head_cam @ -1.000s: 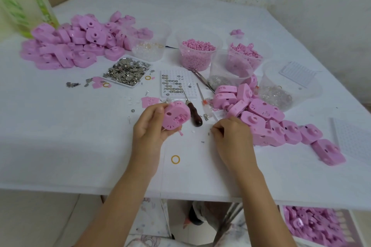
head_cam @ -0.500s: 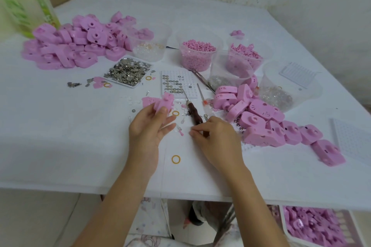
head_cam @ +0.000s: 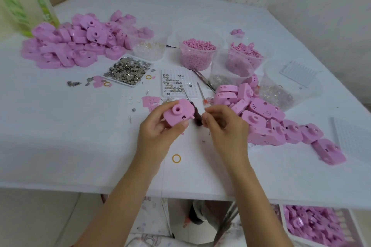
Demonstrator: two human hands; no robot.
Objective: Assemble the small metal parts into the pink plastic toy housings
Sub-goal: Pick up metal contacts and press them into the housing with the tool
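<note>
Far left on table [head_cam: 60, 146]: pile [head_cam: 76, 46] of housings, bottle [head_cam: 24, 0] behind it at the corner. Nearer, just right of pile: parts tray [head_cam: 127, 71]; grid tray [head_cam: 174, 83] right of that. Behind both trays: tubs [head_cam: 197, 54] in a row running rightward. Right of centre, before the tubs: heap [head_cam: 271, 124] of housings, trailing toward the right edge. Centre front: left hand [head_cam: 158, 132] gripping one housing [head_cam: 178, 113] above the table, right hand [head_cam: 224, 124] just beside. Tool [head_cam: 197, 116] lying between the hands. Ring [head_cam: 176, 159] on table, nearer than both hands. Under front edge, right: crate [head_cam: 313, 224] with more housings.
</note>
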